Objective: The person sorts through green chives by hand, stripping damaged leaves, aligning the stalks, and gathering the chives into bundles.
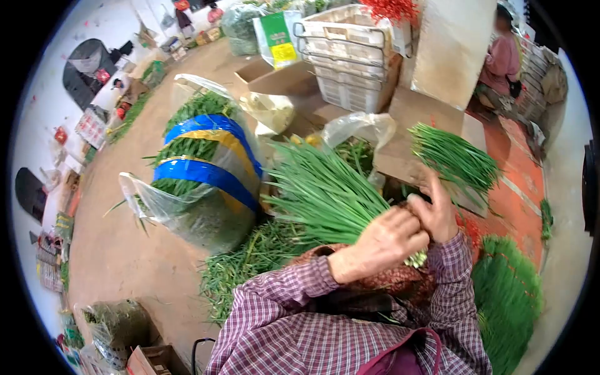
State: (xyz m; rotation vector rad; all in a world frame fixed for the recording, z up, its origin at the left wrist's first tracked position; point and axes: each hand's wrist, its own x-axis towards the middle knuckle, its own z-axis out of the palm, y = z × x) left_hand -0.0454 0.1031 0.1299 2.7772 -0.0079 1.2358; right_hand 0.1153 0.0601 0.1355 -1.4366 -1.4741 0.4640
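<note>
A bunch of long green garlic chives (331, 197) lies slanted across my lap, its leaf tips toward the upper left and its pale cut ends at the lower right. My left hand (389, 242) is closed around the stems near those ends. Just right of it, my right hand (439, 209) is raised with bent fingers, slightly blurred; what they pinch is too small to make out. Another bunch of chives (453, 156), with a bit of red on it, rests on cardboard (409, 140) beyond my right hand.
A plastic-wrapped bale of greens (209, 156) with blue and yellow bands stands front left. Loose greens (250, 262) lie beside my legs. Many chive bunches (509, 300) are stacked at right. White crates (347, 59) with red ties (390, 9) stand ahead; a person (502, 62) sits back right.
</note>
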